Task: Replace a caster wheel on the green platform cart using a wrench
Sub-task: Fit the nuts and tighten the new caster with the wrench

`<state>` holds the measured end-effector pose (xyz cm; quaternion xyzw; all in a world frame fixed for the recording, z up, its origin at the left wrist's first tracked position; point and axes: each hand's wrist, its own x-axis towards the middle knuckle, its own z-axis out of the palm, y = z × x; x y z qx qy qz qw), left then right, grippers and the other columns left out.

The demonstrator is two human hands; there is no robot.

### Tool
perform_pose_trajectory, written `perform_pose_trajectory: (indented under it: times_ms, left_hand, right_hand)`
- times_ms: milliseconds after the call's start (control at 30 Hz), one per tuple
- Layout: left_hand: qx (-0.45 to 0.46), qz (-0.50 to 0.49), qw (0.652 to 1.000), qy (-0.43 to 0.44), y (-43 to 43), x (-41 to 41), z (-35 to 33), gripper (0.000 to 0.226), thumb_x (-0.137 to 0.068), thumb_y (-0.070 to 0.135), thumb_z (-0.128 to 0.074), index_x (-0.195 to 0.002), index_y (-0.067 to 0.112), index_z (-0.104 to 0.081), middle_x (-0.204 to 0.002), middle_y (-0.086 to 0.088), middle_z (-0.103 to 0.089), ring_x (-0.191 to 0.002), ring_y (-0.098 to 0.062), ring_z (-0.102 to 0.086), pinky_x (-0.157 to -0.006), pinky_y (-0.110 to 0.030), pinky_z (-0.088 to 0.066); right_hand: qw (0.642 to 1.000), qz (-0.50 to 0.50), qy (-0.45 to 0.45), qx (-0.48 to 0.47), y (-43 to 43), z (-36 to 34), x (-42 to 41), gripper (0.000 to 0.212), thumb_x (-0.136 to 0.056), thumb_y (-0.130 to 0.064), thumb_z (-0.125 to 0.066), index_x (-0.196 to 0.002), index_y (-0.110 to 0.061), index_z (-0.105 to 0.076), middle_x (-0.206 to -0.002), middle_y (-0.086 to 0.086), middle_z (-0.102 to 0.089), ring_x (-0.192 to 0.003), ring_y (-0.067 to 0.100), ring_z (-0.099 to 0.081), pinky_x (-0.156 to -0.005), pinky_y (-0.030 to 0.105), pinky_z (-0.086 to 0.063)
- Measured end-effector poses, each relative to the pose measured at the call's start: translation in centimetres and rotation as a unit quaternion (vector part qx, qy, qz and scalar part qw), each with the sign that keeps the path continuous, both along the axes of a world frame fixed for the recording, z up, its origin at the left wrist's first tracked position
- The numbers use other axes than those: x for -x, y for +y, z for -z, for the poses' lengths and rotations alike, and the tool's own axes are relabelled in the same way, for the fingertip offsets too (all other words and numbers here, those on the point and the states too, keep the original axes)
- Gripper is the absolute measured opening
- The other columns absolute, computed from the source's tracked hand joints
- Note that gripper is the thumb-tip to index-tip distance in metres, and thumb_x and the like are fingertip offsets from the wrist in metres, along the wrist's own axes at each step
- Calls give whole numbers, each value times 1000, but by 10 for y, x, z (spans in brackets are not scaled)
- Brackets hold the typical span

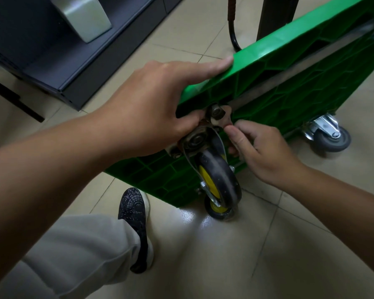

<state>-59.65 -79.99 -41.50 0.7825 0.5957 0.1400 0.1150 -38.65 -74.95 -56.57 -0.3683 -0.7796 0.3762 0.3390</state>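
Standing tipped on one long edge on the tile floor (pixel 225 255), the green platform cart (pixel 311 100) shows its underside to the camera: bright green plastic w/ a honeycomb-like web of ribs. A dull grey metal bar (pixel 289 73) runs diag. across it.

At the cart's near end, approx. mid-height, is the caster wheel (pixel 219 178): worn black tyre, yellow hub, steel fork. A 2nd yellow-hub wheel (pixel 219 209) sits at the cart's bottom near corner, on the floor. A grey caster (pixel 330 139) w/ shiny bracket is at the cart's far lower edge.

Above the tyre is the rusty mount plate (pixel 195 140) w/ round swivel. A hex nut (pixel 216 112) is just above it, at the bar's end.

L hand (pixel 151 108) grips the cart's top near corner, fingers over the edge, thumb underneath by the nut. R hand (pixel 259 147) has its fingers curled, pinching the mount plate's edge just below the nut.
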Motion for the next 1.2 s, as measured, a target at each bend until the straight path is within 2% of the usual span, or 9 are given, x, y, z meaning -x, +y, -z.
perform_pose_trajectory:
  times_ms: [100,267,400,500,600,800,900,1067,1200]
  left_hand:
    - [-1,0,1000,-4,-1,-1,0,76,-93,22,-76,-157,42,-40,-150,9,-58,-139,-13,-54,-109,-45,-50]
    - [-9,4,1000,-1,-1,-1,0,74,-94,20,-75,-157,39,-41,-149,11,-58,-139,-13,-54,-109,-45,-49]
    - [-8,1,1000,-3,-1,-1,0,75,-94,20,-75,-157,41,-41,-148,13,-58,-136,-12,-57,-107,-45,-51]
    - [-12,1,1000,-2,-1,-1,1,75,-94,21,-76,-157,42,-41,-148,13,-59,-136,-11,-56,-107,-45,-51]
    - [-13,0,1000,2,-1,-1,1,76,-93,22,-76,-157,42,-40,-148,13,-58,-138,-11,-55,-108,-45,-50]
    - [-14,2,1000,0,0,0,1,75,-92,21,-76,-156,42,-42,-147,13,-60,-135,-12,-57,-105,-45,-51]
    - [-12,-1,1000,2,1,1,2,77,-92,20,-76,-156,44,-41,-148,12,-59,-135,-14,-58,-105,-45,-51]
    - [-18,-1,1000,11,0,1,3,78,-91,19,-76,-157,43,-41,-148,11,-59,-134,-15,-59,-103,-46,-52]
    - [-21,5,1000,10,1,1,2,78,-90,19,-75,-156,41,-42,-148,12,-60,-138,-14,-56,-106,-44,-50]
  right_hand:
    - [998,35,-48,-36,1,4,-22,43,-104,-48,-45,-83,-14,-62,-64,0,-54,-64,18,-49,-65,21,-32]
    - [971,74,-130,-189,22,-27,-68,40,-99,-51,-54,-94,-15,-70,-76,-17,-53,-76,1,-44,-79,29,-25]
    - [932,55,-167,-317,56,-77,-82,39,-101,-52,-57,-102,-14,-68,-86,-6,-54,-81,25,-52,-84,58,-41]
    - [905,-3,-200,-376,66,-101,-71,43,-102,-52,-56,-100,-10,-68,-87,2,-58,-84,28,-51,-79,55,-41]
    - [872,-28,-228,-433,61,-107,-58,44,-104,-50,-54,-97,-10,-69,-88,10,-65,-85,33,-55,-83,55,-40]
    - [852,-43,-231,-467,50,-112,-41,45,-106,-48,-51,-98,-8,-69,-91,16,-67,-86,39,-57,-86,59,-42]
    - [848,-32,-232,-476,51,-114,-40,44,-107,-47,-51,-98,-7,-68,-91,16,-65,-88,39,-56,-84,57,-41]
    - [836,-41,-264,-479,57,-120,-32,43,-106,-48,-51,-102,-7,-65,-97,17,-63,-97,42,-55,-80,64,-43]
    - [827,-59,-266,-491,57,-126,-25,42,-105,-47,-54,-99,-6,-63,-95,17,-61,-94,41,-55,-73,61,-44]
